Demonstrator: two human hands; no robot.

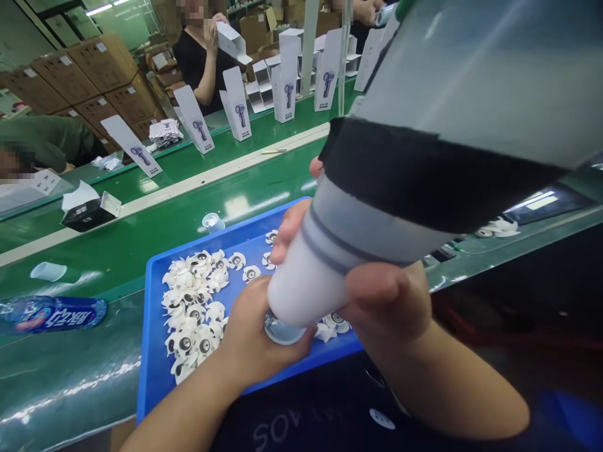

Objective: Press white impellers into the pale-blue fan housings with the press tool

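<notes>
A large translucent plastic bottle (471, 94) with a band of black tape slants down from the upper right, its narrower whitish end lowest. My right hand (393, 298) is wrapped round that lower part, thumb in front and fingertips showing behind. Directly below, my left hand (252, 329) grips a small clear plastic cup (284, 334). The bottle's end covers part of the cup's mouth; whether the two touch I cannot tell. Both hands are above a blue tray (147, 314), where white fan impellers (195, 304) lie heaped at the left and more loosely elsewhere.
Small clear cups (48, 271) and a blue-labelled drink bottle (61, 314) lie left of the tray. Open white printed boxes (238, 107) line the green conveyor (179, 232). Across it a person (200, 63) handles a box; others are nearby. Cartons (89, 75) are stacked behind.
</notes>
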